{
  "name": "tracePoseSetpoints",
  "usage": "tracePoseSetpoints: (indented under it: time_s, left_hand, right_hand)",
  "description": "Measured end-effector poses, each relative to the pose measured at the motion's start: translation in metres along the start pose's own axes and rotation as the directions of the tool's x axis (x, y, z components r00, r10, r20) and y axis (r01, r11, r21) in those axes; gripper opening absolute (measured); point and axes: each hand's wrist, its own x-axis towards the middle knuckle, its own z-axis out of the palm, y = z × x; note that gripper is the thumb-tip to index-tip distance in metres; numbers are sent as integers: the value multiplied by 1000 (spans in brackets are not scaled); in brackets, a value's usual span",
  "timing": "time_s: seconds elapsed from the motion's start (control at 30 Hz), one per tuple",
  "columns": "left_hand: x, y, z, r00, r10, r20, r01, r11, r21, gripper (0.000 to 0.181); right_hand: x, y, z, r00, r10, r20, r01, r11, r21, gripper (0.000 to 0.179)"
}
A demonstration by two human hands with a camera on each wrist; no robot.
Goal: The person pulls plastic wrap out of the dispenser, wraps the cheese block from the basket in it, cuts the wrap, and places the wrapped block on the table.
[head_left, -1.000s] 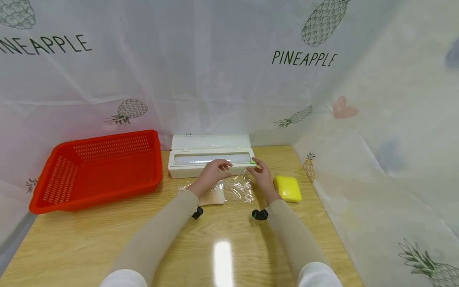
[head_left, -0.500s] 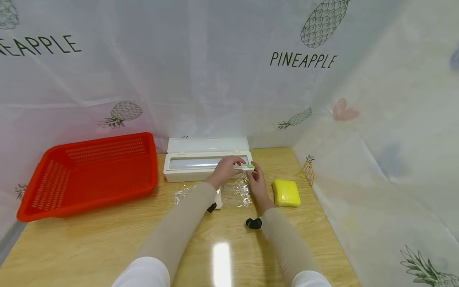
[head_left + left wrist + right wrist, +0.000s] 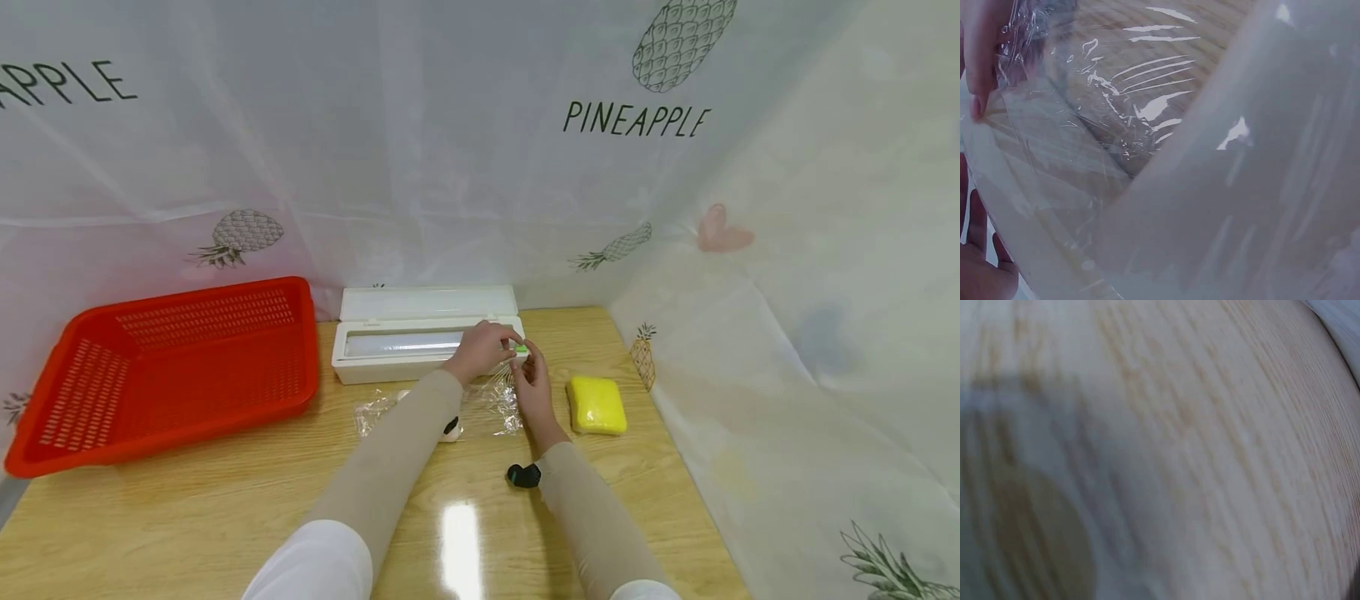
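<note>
Two hands met at the right end of a long white box (image 3: 397,369), the left hand (image 3: 480,350) and the right hand (image 3: 534,396) both with bent fingers close about a green slider (image 3: 521,349); whether either pair of fingertips pinched it or only touched it could not be told. Directly below the fingertips, clear film (image 3: 507,398) spread crinkled toward the person, and in the left wrist view a fingertip met it at the box's edge, creases fanning out. Left of the fingers the film roll (image 3: 401,343) lay within the box, its white lid (image 3: 427,302) raised behind. A pale object (image 3: 452,437), mostly hidden by the left sleeve (image 3: 405,450), lay nearer the person than the fingers. Just right of the right hand sat a yellow block (image 3: 597,406); well to the left of both hands, a red basket (image 3: 217,375) rested on the wooden table (image 3: 217,517). Beyond the fingers, the backdrop (image 3: 450,167) read "PINEAPPLE" in dark capitals, above and to the right, and "APPLE", cut off by the left edge.
</note>
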Motion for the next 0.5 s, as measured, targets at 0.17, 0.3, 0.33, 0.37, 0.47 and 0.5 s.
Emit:
tracePoseSetpoints:
  time_s: [0.17,0.3,0.33,0.37,0.47,0.5]
  left_hand:
    - [6,2,1,999,-4,49,3,1000,24,27]
    - [11,0,2,996,20,84,-25,998,56,28]
    - [12,0,2,995,24,94,-30,998,60,28]
    - [12,-1,1,994,24,103,-31,998,62,28]
    - [13,-2,-1,992,23,126,-32,997,71,26]
    - [13,-3,-1,991,25,131,-36,996,79,25]
  right_hand:
    - [-4,-10,-4,999,41,30,-41,999,-3,49]
    - [-4,-11,-5,996,84,12,-84,996,-3,49]
    - [-4,-10,-5,996,89,9,-89,996,-2,49]
    - [-3,-5,-4,997,82,-2,-82,997,-3,49]
    - [0,2,-4,998,64,-9,-64,998,0,49]
    - [1,2,-5,999,53,-6,-53,999,3,49]
